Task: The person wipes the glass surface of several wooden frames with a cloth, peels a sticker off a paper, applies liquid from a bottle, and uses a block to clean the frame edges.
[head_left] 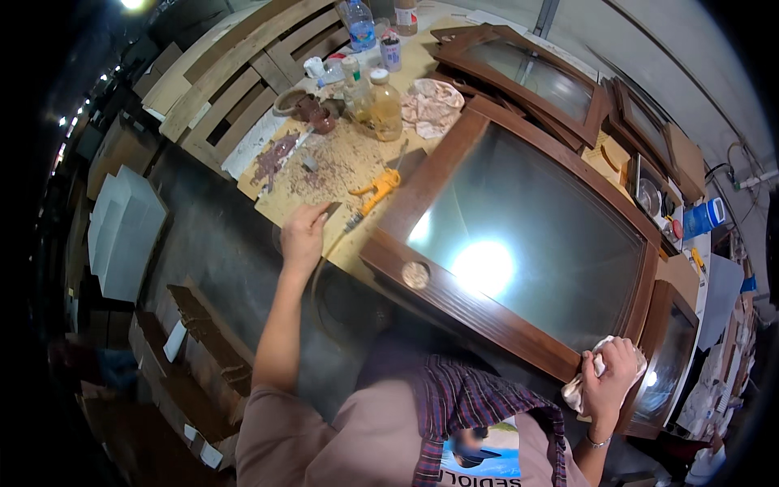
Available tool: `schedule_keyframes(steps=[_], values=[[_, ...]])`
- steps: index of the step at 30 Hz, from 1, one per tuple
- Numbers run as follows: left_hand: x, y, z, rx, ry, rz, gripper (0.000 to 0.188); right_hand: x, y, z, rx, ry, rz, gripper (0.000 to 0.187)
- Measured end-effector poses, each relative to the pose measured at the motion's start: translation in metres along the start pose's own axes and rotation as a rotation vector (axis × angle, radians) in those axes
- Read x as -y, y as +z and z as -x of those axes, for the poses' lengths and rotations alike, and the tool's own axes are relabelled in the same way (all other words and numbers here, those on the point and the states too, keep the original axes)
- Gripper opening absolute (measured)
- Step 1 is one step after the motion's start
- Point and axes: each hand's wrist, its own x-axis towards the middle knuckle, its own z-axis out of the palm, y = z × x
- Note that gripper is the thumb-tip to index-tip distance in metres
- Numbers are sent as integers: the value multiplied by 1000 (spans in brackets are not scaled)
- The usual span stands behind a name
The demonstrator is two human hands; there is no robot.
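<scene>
A wood-framed glass cabinet door (560,219) lies flat on the table before me, its brown frame around a pane that mirrors a bright light. At the frame's near right corner, my right hand (613,375) is closed around a crumpled pale rag (574,395). My left hand (302,241) is at the table's front edge, left of the door, fingers pinched on a small dark flat piece (333,208) whose kind I cannot make out. Just right of that hand lies an orange air blow gun (380,191) with its hose. A round pale disc (415,275) sits on the frame's near left part.
Bottles, including one of yellowish liquid (385,105), stand behind brown crumbs (324,162) on the board. A stained cloth (432,107) lies beside them. More framed glass doors (527,73) are stacked at the back. Another door (667,357) is at right. Cardboard (207,341) is low at left.
</scene>
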Motion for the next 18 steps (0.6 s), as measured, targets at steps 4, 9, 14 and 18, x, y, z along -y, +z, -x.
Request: schedule_keyframes(steps=[4,9,14,18], values=[[82,30,-35,39,-103,-59,21,32,15,-17,5,124,-34,27],[115,35,-116,202,-383,-321,38,92,49,-47,-50,17,-21,28],[130,56,-162,365,-391,-463,51,121,83,-68,-8,19,-28,26],[150,66,-157,292,-407,-322,43,122,95,-70,-61,49,-39,28]])
